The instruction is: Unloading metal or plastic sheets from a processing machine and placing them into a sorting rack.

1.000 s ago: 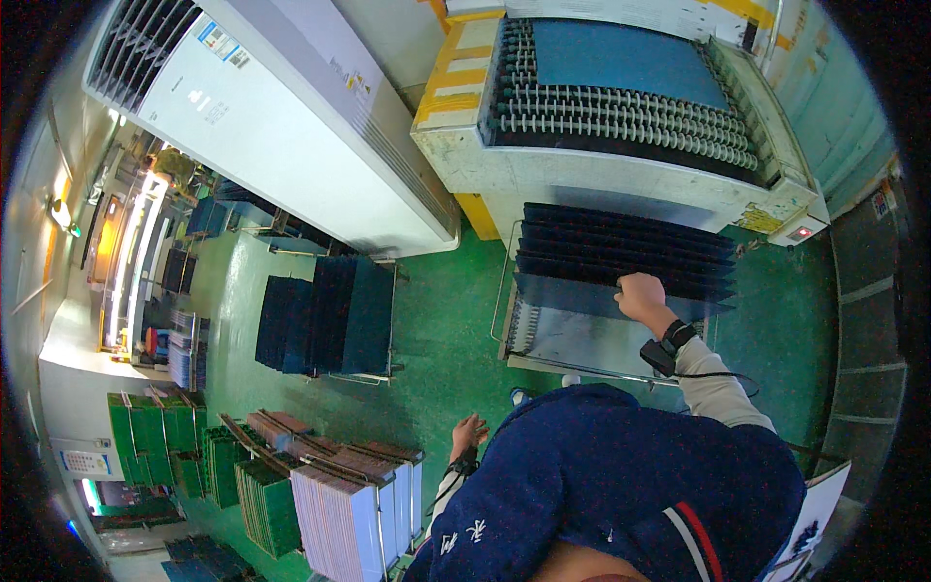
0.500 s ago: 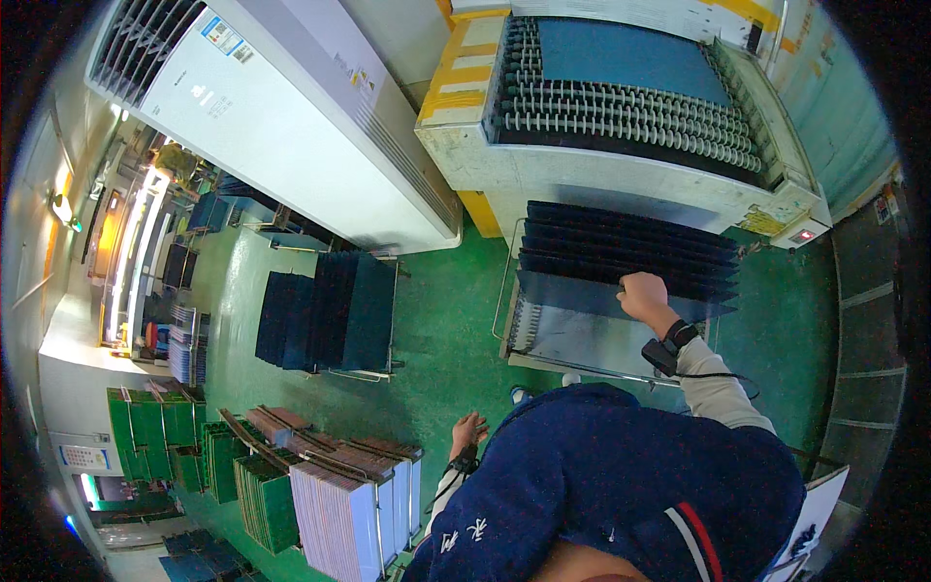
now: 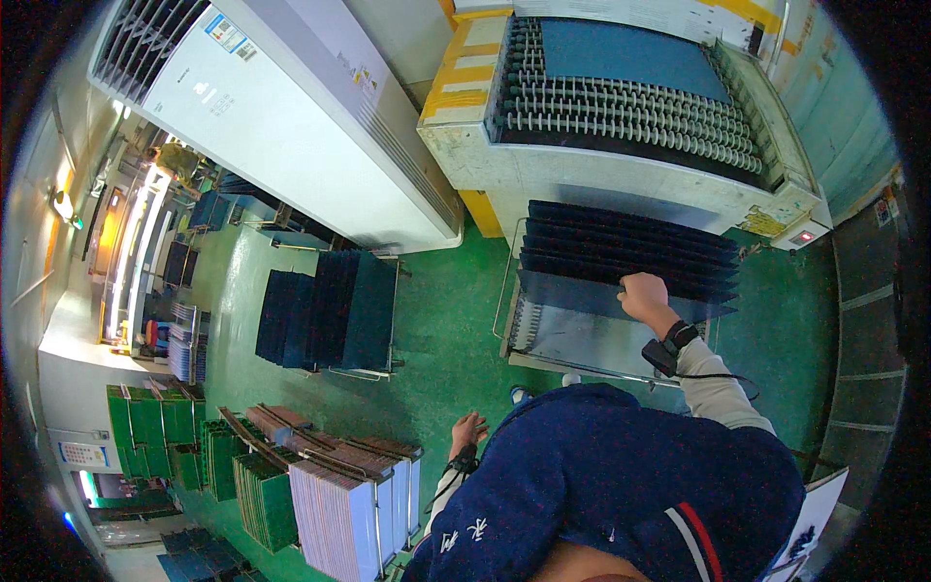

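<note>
Right hand: barely moves since the earlier frame, staying at the same spot with only a very slight swing of the whole view; clenches, fingers curled, on the upper edge of the front panel, apparently gripping it, though cannot tell how firmly.
Front panel: stands in the metal rack, tilted, at the near side of the row of dark panels; shows a bluish grey face toward the wearer.
Left hand: hangs low above the green floor, released, fingers loosely bent, with nothing visible in the grasp; lies nearest to the pale panels, well apart from the front panel.
Racked so far: counts several dark panels standing one behind another, just below the roller machine.
Metal rack: shows a pale base and a row of coil-like dividers in front of the front panel; looks only partly filled.
Left over: judged partway along, with the front panel not yet let go; includes also a blue sheet lying flat on the rollers, untouched by either hand.
Neighbouring stock: holds more dark sheets upright on another rack to the left, plus green panels beside the pale ones; cannot tell whether finished or waiting.
</note>
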Demonstrator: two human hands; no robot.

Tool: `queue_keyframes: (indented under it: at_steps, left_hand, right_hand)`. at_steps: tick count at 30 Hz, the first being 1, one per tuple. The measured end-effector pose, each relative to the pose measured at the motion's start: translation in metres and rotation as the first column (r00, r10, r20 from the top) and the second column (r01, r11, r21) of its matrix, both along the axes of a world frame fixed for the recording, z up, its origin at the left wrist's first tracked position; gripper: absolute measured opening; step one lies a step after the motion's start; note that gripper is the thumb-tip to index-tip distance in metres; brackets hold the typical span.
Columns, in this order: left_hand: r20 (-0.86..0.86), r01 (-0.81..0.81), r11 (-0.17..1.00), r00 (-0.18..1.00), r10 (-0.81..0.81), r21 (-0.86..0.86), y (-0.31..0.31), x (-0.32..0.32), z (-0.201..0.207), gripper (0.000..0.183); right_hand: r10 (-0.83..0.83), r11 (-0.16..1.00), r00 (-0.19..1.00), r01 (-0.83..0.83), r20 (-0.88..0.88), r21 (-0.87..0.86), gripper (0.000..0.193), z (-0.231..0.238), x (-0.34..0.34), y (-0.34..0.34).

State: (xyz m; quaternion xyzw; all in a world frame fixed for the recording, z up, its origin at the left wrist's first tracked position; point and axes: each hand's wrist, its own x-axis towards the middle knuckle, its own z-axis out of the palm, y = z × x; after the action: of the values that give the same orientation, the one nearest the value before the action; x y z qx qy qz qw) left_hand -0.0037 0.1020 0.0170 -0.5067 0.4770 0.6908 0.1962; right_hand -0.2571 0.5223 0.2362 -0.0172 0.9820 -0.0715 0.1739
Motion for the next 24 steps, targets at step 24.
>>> queue_keyframes:
  at_steps: [24]
  left_hand:
    - [-0.054, 0.070, 0.997, 0.996, -0.072, -0.027, -0.005, -0.004, -0.001, 0.041]
  right_hand:
    - [0.065, 0.986, 0.973, -0.096, -0.223, -0.134, 0.026, 0.104, 0.011, 0.028]
